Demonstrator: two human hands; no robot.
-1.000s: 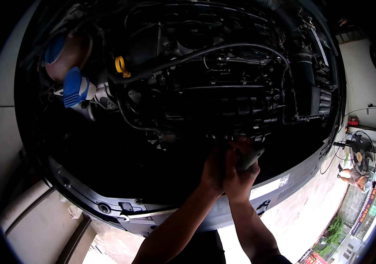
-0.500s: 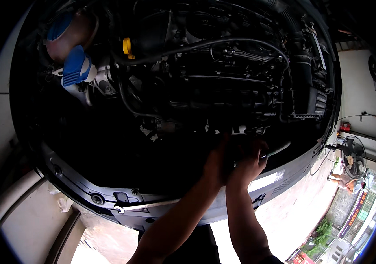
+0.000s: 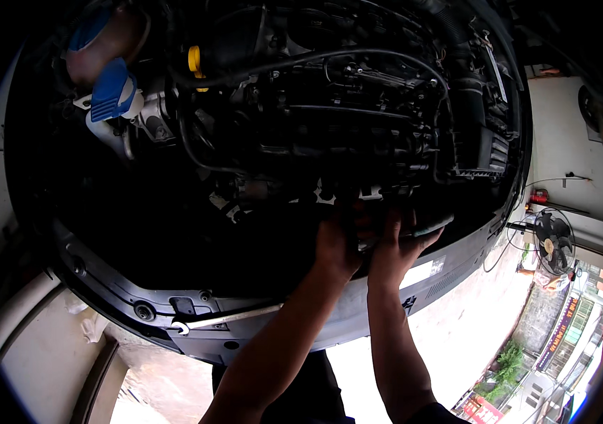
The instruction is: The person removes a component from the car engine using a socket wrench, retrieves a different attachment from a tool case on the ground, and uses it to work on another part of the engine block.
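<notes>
Both my hands reach over the front edge of a car's engine bay, close together in deep shadow. My right hand [image 3: 394, 244] has its thumb against a long tool with a grey-green handle [image 3: 434, 225], which sticks out to the right. The kind of tool is hard to make out. Close beside it, to the left, is my left hand [image 3: 337, 244], whose fingers run into the dark below the engine [image 3: 358, 138]. What it touches there is hidden.
A combination wrench [image 3: 227, 318] lies on the grey front crossmember [image 3: 301, 332]. Left of the engine are a blue-capped reservoir [image 3: 114, 92] and a yellow dipstick handle [image 3: 195, 60]. A black hose [image 3: 358, 53] arches over the engine. A fan [image 3: 554, 242] stands beyond at right.
The view has shifted, so the engine bay sits slightly higher and further left. My right hand's fingers have spread upward, with the thumb now out along the tool handle.
</notes>
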